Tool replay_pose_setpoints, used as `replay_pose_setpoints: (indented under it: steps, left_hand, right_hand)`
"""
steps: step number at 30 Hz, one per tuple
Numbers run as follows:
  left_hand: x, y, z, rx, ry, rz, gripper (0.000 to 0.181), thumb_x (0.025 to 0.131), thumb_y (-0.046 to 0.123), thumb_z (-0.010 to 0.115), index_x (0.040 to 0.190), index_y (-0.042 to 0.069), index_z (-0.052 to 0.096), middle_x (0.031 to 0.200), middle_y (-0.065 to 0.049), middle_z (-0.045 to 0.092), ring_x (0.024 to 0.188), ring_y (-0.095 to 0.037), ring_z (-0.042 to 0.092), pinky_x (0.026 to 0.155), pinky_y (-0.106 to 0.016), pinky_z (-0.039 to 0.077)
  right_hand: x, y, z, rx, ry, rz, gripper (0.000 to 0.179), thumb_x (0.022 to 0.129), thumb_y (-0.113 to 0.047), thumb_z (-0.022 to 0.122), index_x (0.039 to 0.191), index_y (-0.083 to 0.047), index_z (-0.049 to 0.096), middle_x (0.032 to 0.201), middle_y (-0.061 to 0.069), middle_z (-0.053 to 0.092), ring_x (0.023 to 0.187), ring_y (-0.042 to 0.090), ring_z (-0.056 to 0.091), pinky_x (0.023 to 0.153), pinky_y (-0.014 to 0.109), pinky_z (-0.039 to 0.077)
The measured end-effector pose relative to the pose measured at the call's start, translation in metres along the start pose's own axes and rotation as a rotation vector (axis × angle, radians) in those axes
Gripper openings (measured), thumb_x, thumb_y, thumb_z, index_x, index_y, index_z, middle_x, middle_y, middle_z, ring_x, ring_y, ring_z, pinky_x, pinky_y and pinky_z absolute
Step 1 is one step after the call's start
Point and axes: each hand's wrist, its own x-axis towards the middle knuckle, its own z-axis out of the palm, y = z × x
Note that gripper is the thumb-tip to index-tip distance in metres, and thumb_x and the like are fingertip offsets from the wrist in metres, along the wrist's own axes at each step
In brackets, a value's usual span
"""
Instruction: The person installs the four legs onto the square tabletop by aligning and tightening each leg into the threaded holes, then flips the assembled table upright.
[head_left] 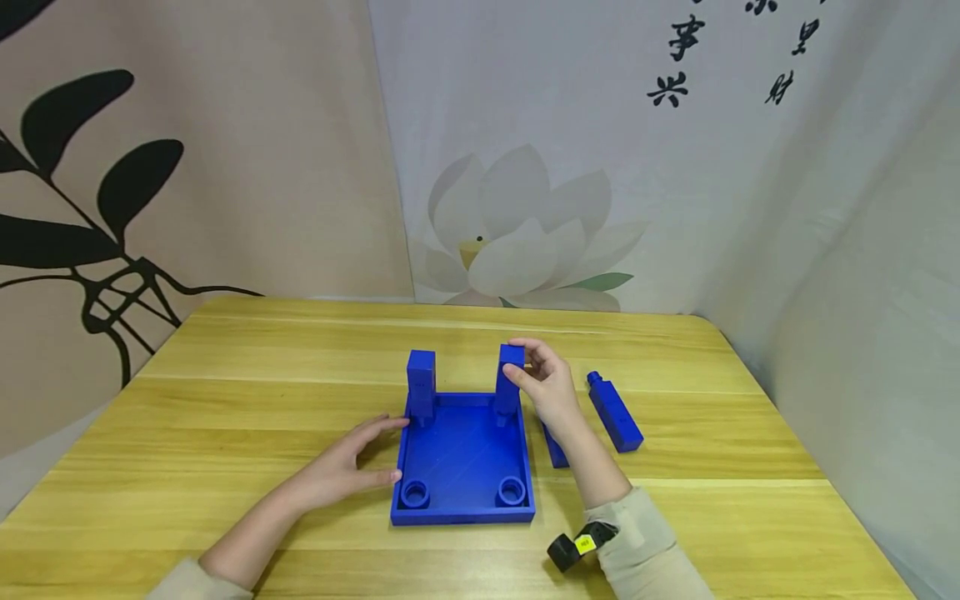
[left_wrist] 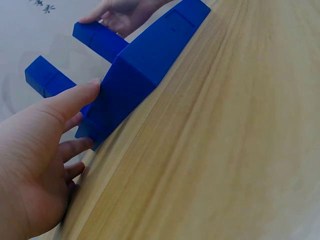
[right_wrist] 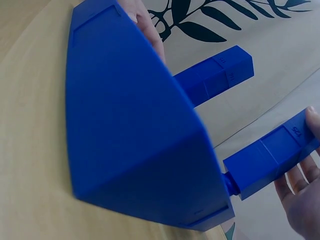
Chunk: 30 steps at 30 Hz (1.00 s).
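A shallow blue square tray (head_left: 465, 467) lies open side up on the table, with a round socket (head_left: 415, 494) at its front left corner and another socket (head_left: 512, 492) at front right. One blue square leg (head_left: 422, 383) stands upright in the back left corner. At the back right, my right hand (head_left: 551, 387) pinches a second upright leg (head_left: 507, 387) near its top between thumb and fingers. A bit of that leg's narrow neck (right_wrist: 230, 184) shows below its body in the right wrist view. My left hand (head_left: 341, 471) touches the tray's left wall with spread thumb and fingers.
Right of the tray lies a loose blue leg (head_left: 617, 412), its threaded end pointing away. Another loose leg (head_left: 557, 450) is partly hidden beneath my right forearm. A black strapped device (head_left: 585, 542) sits at my right wrist. Printed cloth (head_left: 525, 217) hangs behind the wooden table (head_left: 300, 367).
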Motion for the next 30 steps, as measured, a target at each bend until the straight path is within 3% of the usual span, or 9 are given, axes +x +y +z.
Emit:
replay_pose_setpoints:
  steps: [5,12,17,22,30]
  left_hand:
    - [0.0,0.0,0.001,0.001,0.0,-0.003,0.07,0.085,0.034,0.074,0.145,0.018,0.041,0.152,-0.02,0.027,0.139,-0.045,0.014,0.105,-0.065,0.018]
    - [0.001,0.0,0.002,0.001,-0.004,-0.009,0.07,0.085,0.033,0.074,0.145,0.019,0.041,0.152,-0.021,0.026,0.139,-0.046,0.013,0.105,-0.065,0.019]
    - [0.001,0.001,0.002,-0.003,-0.004,-0.019,0.069,0.085,0.033,0.074,0.145,0.019,0.041,0.152,-0.022,0.024,0.139,-0.045,0.013,0.105,-0.065,0.019]
    - [0.001,0.003,0.002,-0.001,-0.006,0.0,0.069,0.085,0.031,0.074,0.144,0.016,0.042,0.151,-0.023,0.026,0.139,-0.047,0.013,0.105,-0.065,0.018]
    - [0.0,0.004,0.002,-0.001,-0.005,0.005,0.068,0.085,0.03,0.074,0.144,0.015,0.043,0.151,-0.024,0.026,0.139,-0.047,0.013,0.105,-0.064,0.02]
  right_hand:
    - [0.001,0.002,-0.002,0.002,0.005,0.002,0.036,0.089,-0.006,0.068,0.123,0.001,0.057,0.1,0.006,0.062,0.092,0.018,0.059,0.081,0.028,0.049]
    - [0.001,0.002,-0.007,0.007,-0.015,0.01,0.034,0.095,-0.012,0.061,0.128,-0.003,0.057,0.121,0.006,0.057,0.109,0.017,0.052,0.093,0.028,0.043]
    - [0.001,0.002,-0.011,0.022,-0.054,-0.012,0.036,0.1,-0.014,0.052,0.133,0.001,0.052,0.135,0.014,0.05,0.124,0.023,0.044,0.105,0.04,0.034]
    - [0.001,0.001,-0.011,0.029,-0.064,-0.019,0.038,0.101,-0.014,0.049,0.135,0.004,0.05,0.135,0.015,0.05,0.124,0.024,0.043,0.106,0.045,0.031]
    - [0.0,0.0,-0.01,0.043,-0.048,-0.026,0.035,0.097,-0.011,0.055,0.129,0.004,0.053,0.116,0.015,0.058,0.104,0.019,0.055,0.096,0.03,0.042]
